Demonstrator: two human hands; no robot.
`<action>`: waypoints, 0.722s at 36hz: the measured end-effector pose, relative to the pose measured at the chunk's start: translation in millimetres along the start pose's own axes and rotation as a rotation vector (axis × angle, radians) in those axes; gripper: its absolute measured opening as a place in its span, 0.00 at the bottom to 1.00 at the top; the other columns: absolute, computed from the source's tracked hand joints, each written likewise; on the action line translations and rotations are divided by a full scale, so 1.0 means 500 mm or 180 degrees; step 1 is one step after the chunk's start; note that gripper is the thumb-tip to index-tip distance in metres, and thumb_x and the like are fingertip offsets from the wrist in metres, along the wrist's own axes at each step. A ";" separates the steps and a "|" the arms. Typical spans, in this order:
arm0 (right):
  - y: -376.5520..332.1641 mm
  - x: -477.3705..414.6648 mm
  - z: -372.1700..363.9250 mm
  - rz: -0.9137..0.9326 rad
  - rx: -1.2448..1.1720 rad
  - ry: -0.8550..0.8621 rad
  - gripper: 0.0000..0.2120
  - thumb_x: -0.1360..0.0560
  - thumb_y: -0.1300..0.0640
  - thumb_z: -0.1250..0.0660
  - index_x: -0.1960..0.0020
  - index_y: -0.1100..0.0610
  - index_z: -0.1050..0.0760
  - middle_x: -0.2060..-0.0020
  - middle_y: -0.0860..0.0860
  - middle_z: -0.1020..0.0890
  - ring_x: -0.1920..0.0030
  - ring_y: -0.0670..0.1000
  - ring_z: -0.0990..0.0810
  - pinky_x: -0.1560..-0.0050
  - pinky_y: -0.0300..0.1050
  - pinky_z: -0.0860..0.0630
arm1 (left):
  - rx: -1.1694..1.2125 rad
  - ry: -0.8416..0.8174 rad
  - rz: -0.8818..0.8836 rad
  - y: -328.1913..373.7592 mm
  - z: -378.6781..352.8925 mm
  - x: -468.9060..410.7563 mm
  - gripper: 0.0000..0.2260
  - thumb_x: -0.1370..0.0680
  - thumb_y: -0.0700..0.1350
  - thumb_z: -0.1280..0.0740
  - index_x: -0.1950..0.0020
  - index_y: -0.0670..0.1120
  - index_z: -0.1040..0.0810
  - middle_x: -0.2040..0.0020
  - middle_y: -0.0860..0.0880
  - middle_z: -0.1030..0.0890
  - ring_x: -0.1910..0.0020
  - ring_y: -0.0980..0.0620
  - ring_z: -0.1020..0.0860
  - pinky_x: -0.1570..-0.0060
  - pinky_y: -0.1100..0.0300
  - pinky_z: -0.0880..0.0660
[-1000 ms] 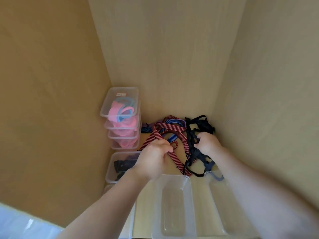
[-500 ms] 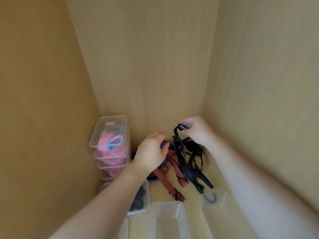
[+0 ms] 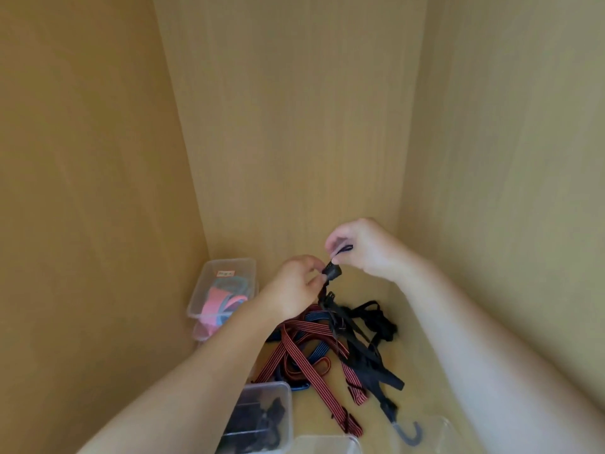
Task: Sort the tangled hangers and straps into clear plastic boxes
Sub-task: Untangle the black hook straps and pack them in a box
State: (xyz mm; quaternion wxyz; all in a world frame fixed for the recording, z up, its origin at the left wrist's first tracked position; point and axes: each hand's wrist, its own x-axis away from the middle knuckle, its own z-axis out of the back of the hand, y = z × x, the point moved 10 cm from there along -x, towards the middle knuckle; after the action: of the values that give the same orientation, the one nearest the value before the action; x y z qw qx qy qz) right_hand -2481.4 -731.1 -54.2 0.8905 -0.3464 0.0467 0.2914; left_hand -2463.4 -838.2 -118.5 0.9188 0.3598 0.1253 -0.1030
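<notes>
A tangle of black straps [image 3: 363, 335] hangs from both hands above the cabinet floor, its hook end [image 3: 409, 434] low at the front. My left hand [image 3: 294, 286] pinches a black buckle [image 3: 332, 273] at the top of the tangle. My right hand [image 3: 363, 247] pinches a black strap loop just above it. Red-and-black striped straps [image 3: 294, 348] and a blue strap [image 3: 319, 350] lie mixed on the floor below. A clear box [image 3: 281, 394] with black items stands at the front left. Another clear box [image 3: 324, 442] shows at the bottom edge.
A stack of clear boxes [image 3: 204, 283] holding pink and blue bands stands in the back left corner. Wooden cabinet walls [image 3: 294, 126] close in on the left, back and right. A further clear box rim [image 3: 442, 424] shows faintly at the front right.
Both hands have lifted higher and come together at the top of the black tangle. My left hand has left the striped straps and now pinches the black buckle.
</notes>
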 end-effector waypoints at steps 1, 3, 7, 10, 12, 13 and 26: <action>-0.006 -0.002 0.002 0.0057 -0.0006 0.0012 0.11 0.27 0.68 0.29 0.54 0.52 0.19 0.58 0.46 0.16 0.55 0.43 0.18 0.46 0.43 0.22 | 0.0081 -0.0073 -0.0014 0.002 -0.004 0.001 0.10 0.20 0.46 0.36 0.39 0.49 0.24 0.44 0.50 0.22 0.48 0.54 0.24 0.52 0.65 0.31; -0.015 -0.007 0.004 0.0137 -0.0105 0.0037 0.12 0.27 0.68 0.30 0.54 0.52 0.19 0.59 0.44 0.17 0.55 0.43 0.18 0.46 0.41 0.23 | 0.0276 -0.0143 -0.0103 0.011 -0.008 -0.003 0.09 0.21 0.46 0.34 0.40 0.51 0.24 0.49 0.52 0.22 0.54 0.58 0.26 0.55 0.69 0.32; -0.015 -0.019 0.017 0.0161 -0.0853 0.0412 0.21 0.28 0.70 0.30 0.38 0.54 0.23 0.52 0.45 0.19 0.50 0.45 0.18 0.42 0.40 0.24 | 0.0861 -0.0011 0.0033 0.020 0.000 -0.020 0.03 0.22 0.43 0.32 0.50 0.50 0.23 0.55 0.52 0.20 0.57 0.56 0.23 0.56 0.72 0.30; 0.018 -0.017 0.022 -0.0073 -0.1071 0.0616 0.23 0.26 0.63 0.28 0.33 0.54 0.26 0.50 0.45 0.20 0.48 0.45 0.20 0.39 0.42 0.25 | 0.1279 0.0166 0.0186 0.010 0.013 -0.034 0.04 0.23 0.42 0.30 0.53 0.51 0.22 0.56 0.50 0.19 0.62 0.53 0.22 0.58 0.63 0.26; 0.044 -0.012 0.005 -0.0257 -0.0889 0.0420 0.22 0.25 0.57 0.30 0.32 0.53 0.28 0.46 0.45 0.19 0.44 0.45 0.21 0.36 0.43 0.29 | 0.1358 0.0220 0.0283 -0.001 0.021 -0.038 0.04 0.23 0.42 0.30 0.52 0.50 0.23 0.59 0.51 0.21 0.69 0.56 0.24 0.64 0.65 0.26; 0.059 -0.007 -0.008 -0.0376 -0.0778 0.0260 0.22 0.23 0.54 0.31 0.30 0.52 0.29 0.43 0.45 0.20 0.42 0.45 0.23 0.35 0.42 0.31 | 0.1394 0.0230 0.0293 -0.005 0.023 -0.038 0.04 0.23 0.41 0.30 0.51 0.48 0.23 0.59 0.51 0.21 0.70 0.56 0.24 0.65 0.65 0.25; 0.139 0.005 -0.116 -0.0887 -0.1195 -0.0085 0.07 0.23 0.56 0.31 0.50 0.60 0.21 0.62 0.54 0.16 0.65 0.47 0.20 0.60 0.42 0.23 | 0.2362 0.0421 0.0233 -0.016 0.055 -0.048 0.11 0.23 0.28 0.37 0.54 0.44 0.30 0.65 0.45 0.21 0.71 0.52 0.23 0.68 0.60 0.26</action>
State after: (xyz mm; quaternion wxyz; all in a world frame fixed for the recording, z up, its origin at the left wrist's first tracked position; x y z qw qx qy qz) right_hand -2510.7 -726.5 -139.7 0.8426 -0.5052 -0.0685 0.1738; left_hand -2484.0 -860.4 -96.9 0.7190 0.6783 0.1255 -0.0851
